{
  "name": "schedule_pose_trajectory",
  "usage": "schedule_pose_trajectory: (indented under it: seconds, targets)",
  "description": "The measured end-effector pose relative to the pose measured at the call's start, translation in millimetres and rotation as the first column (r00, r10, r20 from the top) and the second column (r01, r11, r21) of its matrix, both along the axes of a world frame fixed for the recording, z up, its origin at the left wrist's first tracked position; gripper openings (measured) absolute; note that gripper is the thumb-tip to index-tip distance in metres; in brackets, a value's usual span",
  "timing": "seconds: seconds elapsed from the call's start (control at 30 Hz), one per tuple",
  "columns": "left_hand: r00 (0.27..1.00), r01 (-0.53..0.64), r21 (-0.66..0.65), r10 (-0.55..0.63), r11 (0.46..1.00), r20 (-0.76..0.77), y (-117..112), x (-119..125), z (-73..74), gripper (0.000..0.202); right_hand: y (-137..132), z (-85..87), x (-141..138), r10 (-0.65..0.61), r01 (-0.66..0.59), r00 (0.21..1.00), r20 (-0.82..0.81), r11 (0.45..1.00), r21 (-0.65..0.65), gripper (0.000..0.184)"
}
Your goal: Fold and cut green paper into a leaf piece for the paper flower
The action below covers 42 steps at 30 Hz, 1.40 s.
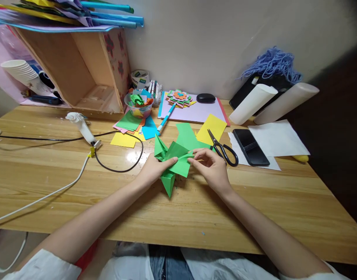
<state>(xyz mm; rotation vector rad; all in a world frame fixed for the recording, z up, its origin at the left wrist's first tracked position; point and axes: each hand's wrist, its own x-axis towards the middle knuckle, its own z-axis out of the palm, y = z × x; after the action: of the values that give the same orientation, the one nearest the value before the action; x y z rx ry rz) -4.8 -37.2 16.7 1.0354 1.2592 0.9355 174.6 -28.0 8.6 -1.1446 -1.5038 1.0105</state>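
A folded green paper piece with several pointed flaps lies on the wooden desk in front of me. My left hand presses on its left side, fingers closed over a flap. My right hand pinches the paper's right edge between thumb and fingers. A flat green sheet lies just behind the folded piece.
Black scissors and a black phone lie right of my hands. A yellow sheet, coloured papers, a bowl of scraps, a blue pen, a glue gun with cables, paper rolls and a wooden box stand behind.
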Motion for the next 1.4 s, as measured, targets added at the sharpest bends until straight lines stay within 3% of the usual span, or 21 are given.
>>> schedule_pose_trajectory:
  seconds: [0.17,0.5,0.8,0.93,1.1,1.23,1.4]
  targets:
    - [0.999,0.035,-0.003,-0.035,0.999,-0.020,-1.2,1.1,5.0,0.032,4.4,-1.6,0.8,-0.004,0.000,0.999,-0.037,0.992,-0.128,0.025]
    - [0.998,0.066,-0.006,-0.066,0.998,0.001,0.8,-2.9,4.0,0.048,5.5,-0.6,1.7,-0.019,-0.032,0.985,-0.169,0.954,-0.297,0.033]
    - [0.999,0.032,-0.010,-0.032,0.999,0.003,3.2,-3.6,2.7,0.041,4.4,1.0,1.5,0.004,-0.041,0.991,-0.132,0.961,-0.275,0.029]
    - [1.000,0.022,-0.032,-0.022,0.999,-0.006,4.9,-3.7,-0.3,0.038,5.6,0.2,1.4,0.001,-0.062,0.982,-0.190,0.948,-0.313,0.035]
    - [0.998,0.057,-0.010,-0.057,0.998,-0.001,2.3,-1.4,3.1,0.041,6.5,-4.7,1.7,0.082,-0.161,0.978,-0.193,0.885,-0.438,0.042]
    - [0.995,0.094,0.002,-0.094,0.996,-0.037,1.4,-1.0,8.3,0.037,5.5,-4.9,1.2,0.094,-0.130,0.990,-0.107,0.906,-0.404,0.034]
    - [0.980,0.173,-0.104,-0.182,0.979,-0.086,2.9,-4.2,9.6,0.030,5.1,-0.7,2.4,0.149,-0.168,0.986,-0.081,0.911,-0.376,0.031]
